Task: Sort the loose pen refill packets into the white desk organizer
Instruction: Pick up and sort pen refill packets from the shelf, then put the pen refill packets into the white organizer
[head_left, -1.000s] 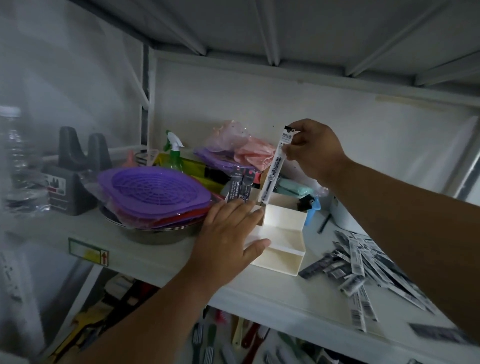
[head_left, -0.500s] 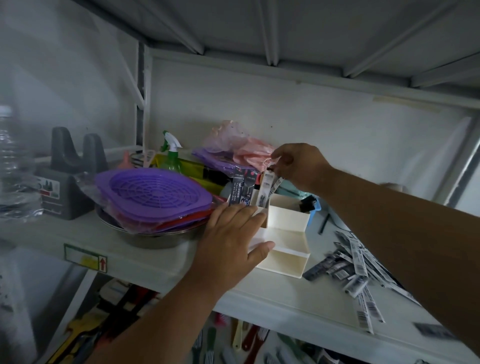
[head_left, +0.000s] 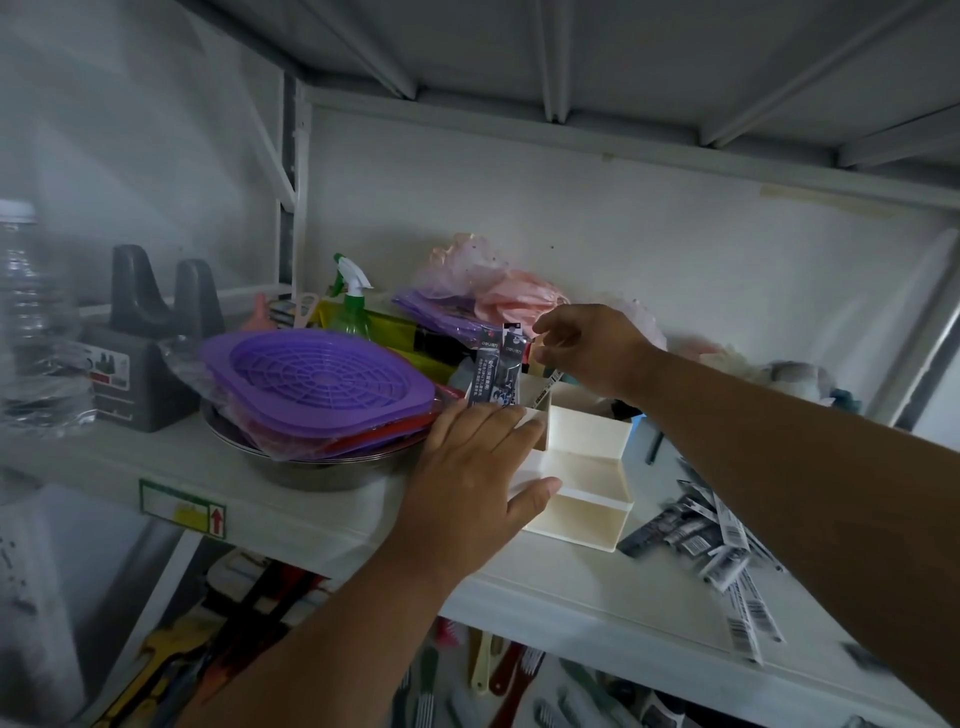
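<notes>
On the shelf (head_left: 311, 525), the purple strainer (head_left: 317, 382) in its steel bowl (head_left: 311, 470) crowds the white desk organizer (head_left: 587, 467) from the left. The left hand (head_left: 467, 478) lies flat against the organizer's near-left corner, fingers straight, steadying it. Two dark packets (head_left: 496, 371) already stand in its tall rear compartment. Above it, the right hand (head_left: 592, 348) appears to pinch a pen refill packet (head_left: 549, 387) going in at a tilt, though the grip is partly hidden. Next, judging by this: let go, then reach for the loose pile (head_left: 711, 545) lying to the right, just beside the organizer.
</notes>
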